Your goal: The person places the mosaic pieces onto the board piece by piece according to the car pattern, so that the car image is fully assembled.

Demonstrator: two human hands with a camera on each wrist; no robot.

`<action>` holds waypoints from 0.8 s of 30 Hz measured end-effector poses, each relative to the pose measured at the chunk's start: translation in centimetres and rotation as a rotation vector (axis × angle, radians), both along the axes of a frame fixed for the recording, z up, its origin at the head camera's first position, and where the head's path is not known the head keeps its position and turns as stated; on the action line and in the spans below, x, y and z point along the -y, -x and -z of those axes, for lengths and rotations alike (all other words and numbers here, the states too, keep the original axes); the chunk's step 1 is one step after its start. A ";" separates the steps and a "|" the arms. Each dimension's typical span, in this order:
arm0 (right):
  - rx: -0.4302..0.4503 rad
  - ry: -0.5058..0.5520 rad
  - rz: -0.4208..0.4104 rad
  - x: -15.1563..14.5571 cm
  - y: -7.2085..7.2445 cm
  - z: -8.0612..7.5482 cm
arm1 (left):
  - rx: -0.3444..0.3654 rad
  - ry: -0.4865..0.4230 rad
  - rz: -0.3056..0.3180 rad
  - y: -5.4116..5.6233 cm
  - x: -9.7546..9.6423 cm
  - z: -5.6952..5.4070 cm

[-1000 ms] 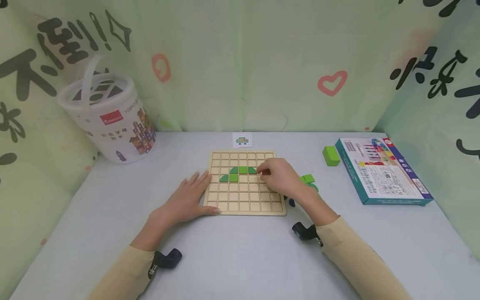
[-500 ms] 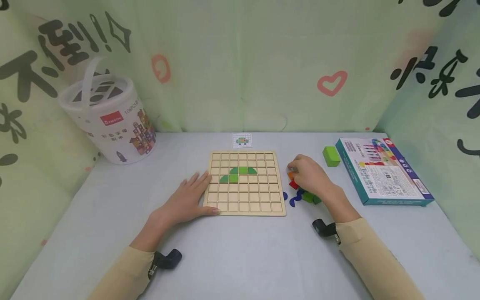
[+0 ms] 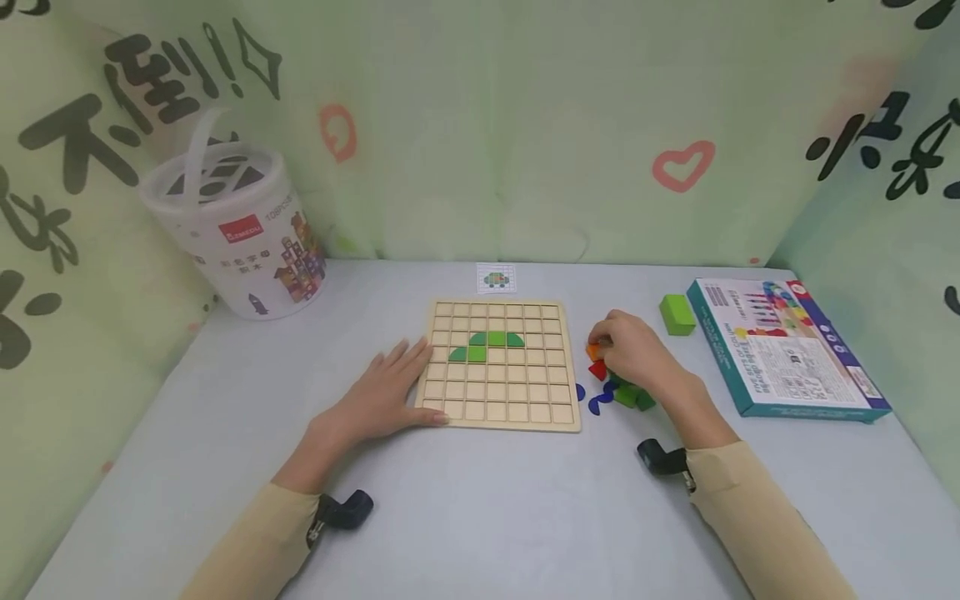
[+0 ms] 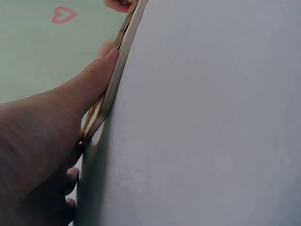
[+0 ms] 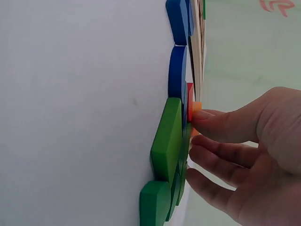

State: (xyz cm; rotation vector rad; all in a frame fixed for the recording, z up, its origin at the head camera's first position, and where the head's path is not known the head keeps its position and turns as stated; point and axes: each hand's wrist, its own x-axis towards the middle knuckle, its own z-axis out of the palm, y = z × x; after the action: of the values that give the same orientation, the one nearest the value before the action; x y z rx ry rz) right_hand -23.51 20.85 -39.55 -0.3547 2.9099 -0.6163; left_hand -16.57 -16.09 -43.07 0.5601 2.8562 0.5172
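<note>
A wooden grid board (image 3: pixel 497 390) lies on the table with several green pieces (image 3: pixel 476 354) set in its squares, some square and some with a rounded side. My left hand (image 3: pixel 378 396) rests against its left side, fingers extended along the edge and thumb on the near corner. To the right of the board, my right hand (image 3: pixel 637 354) has thumb and fingertips at an orange block (image 5: pixel 196 105), pinching it. A red piece (image 3: pixel 597 370) lies just below, with blue curved pieces (image 3: pixel 600 400) and green blocks (image 5: pixel 167 139) beside it. The palm hides part of this pile.
A small pattern card (image 3: pixel 497 279) lies behind the board. At the right are a lone green block (image 3: pixel 678 315) and a flat teal-edged box (image 3: pixel 787 350). A white lidded bucket (image 3: pixel 240 233) stands at the back left, before the printed curtain (image 3: pixel 525 167).
My right hand has left the board's rounded green piece and moved right to the loose pieces, reaching the orange block. My left hand stays at the board. The head view has shifted slightly.
</note>
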 end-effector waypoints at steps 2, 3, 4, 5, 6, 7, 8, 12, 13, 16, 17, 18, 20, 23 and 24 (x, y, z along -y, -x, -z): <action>-0.008 -0.003 -0.011 -0.2 0.1 0.0 | 0.003 -0.003 0.000 0.1 0.0 0.0; -0.009 -0.004 -0.014 -0.3 0.1 0.0 | 0.006 -0.006 0.001 0.1 -0.1 -0.1; -0.010 -0.001 -0.020 -0.4 0.1 -0.1 | 0.007 -0.004 0.001 0.1 -0.1 -0.1; -0.008 0.001 -0.023 -0.4 0.1 -0.1 | 0.006 -0.005 0.003 0.2 -0.1 -0.1; -0.008 0.002 -0.026 -0.6 0.1 -0.2 | 0.004 -0.006 0.006 0.2 -0.2 -0.1; -0.008 0.002 -0.029 -0.6 0.0 -0.2 | 0.004 -0.008 0.008 0.2 -0.2 0.0; -0.006 0.003 -0.031 -0.7 0.0 -0.3 | 0.003 -0.011 0.012 0.3 -0.2 0.0; -0.013 0.004 -0.035 -0.9 0.0 -0.5 | 0.000 -0.016 0.022 0.4 -0.2 0.0; -0.014 0.009 -0.038 -0.9 0.0 -0.5 | 0.001 -0.014 0.019 0.4 -0.2 0.0; -0.020 0.032 -0.051 -0.4 0.1 -0.8 | 0.009 -0.009 0.004 0.3 -0.1 0.0; -0.021 0.046 -0.056 -0.1 0.2 -0.9 | 0.012 -0.005 -0.002 0.2 -0.1 0.0; -0.019 0.060 -0.059 0.2 0.2 -0.9 | 0.015 -0.003 -0.009 0.1 0.0 -0.1; -0.014 0.093 -0.052 0.7 0.1 -1.1 | 0.022 0.001 -0.012 0.1 -0.1 -0.2; -0.007 0.148 -0.046 1.5 0.0 -1.2 | 0.023 0.001 -0.010 0.0 -0.2 -0.3; -0.005 0.166 -0.046 1.8 -0.1 -1.1 | 0.021 0.000 -0.009 0.0 -0.2 -0.3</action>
State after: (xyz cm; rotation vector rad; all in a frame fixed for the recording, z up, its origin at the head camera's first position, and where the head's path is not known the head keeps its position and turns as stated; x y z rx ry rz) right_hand -23.45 19.05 -38.41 -0.4418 2.8538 -0.8527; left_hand -16.61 -15.85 -42.75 0.5383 2.8402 0.5222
